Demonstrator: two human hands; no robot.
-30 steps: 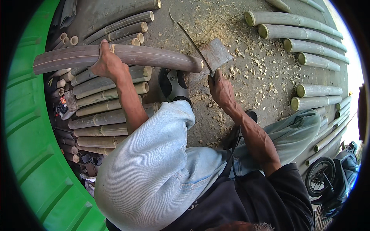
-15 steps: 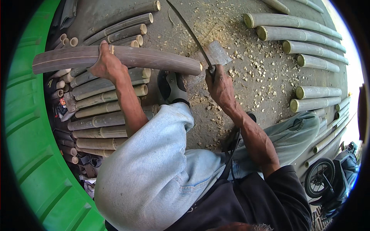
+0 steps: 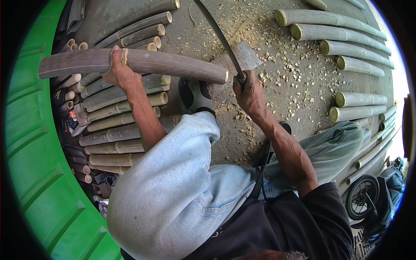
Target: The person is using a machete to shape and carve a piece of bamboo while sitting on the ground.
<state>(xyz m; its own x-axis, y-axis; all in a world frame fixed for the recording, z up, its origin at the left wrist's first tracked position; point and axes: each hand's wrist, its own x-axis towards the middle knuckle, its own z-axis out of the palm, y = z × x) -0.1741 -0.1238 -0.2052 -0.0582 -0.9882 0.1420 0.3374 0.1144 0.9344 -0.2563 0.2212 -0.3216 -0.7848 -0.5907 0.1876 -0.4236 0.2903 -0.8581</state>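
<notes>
A green ribbed wall point(image 3: 39, 173) is curving along the 9 o'clock rim of the view, and a concrete floor point(image 3: 303, 82) strewn with pale wood chips point(image 3: 299, 69) is filling the upper centre. Two groups of cut bamboo poles are lying on that floor: a stack point(image 3: 117, 125) at 9 o'clock, just inside the green wall, and a looser row point(image 3: 342, 43) running from 1 to 3 o'clock. The person's knee in light denim point(image 3: 173, 186) is occupying the lower centre. A long dark bamboo pole point(image 3: 173, 65) is lying crosswise at 11 o'clock, its cut end pointing toward 12 o'clock, above a dark shoe point(image 3: 195, 93). The left hand point(image 3: 119, 71) is wrapping closed around this pole near a node, holding it off the stack. The right hand point(image 3: 249, 93), just past the pole's cut end at 12 o'clock, is clenching the handle of a long curved blade point(image 3: 219, 37), which is rising toward the top rim. A flat chopping block point(image 3: 245, 58) is lying on the floor just behind the blade. A small wheel point(image 3: 362, 197) is showing at 4 o'clock.
</notes>
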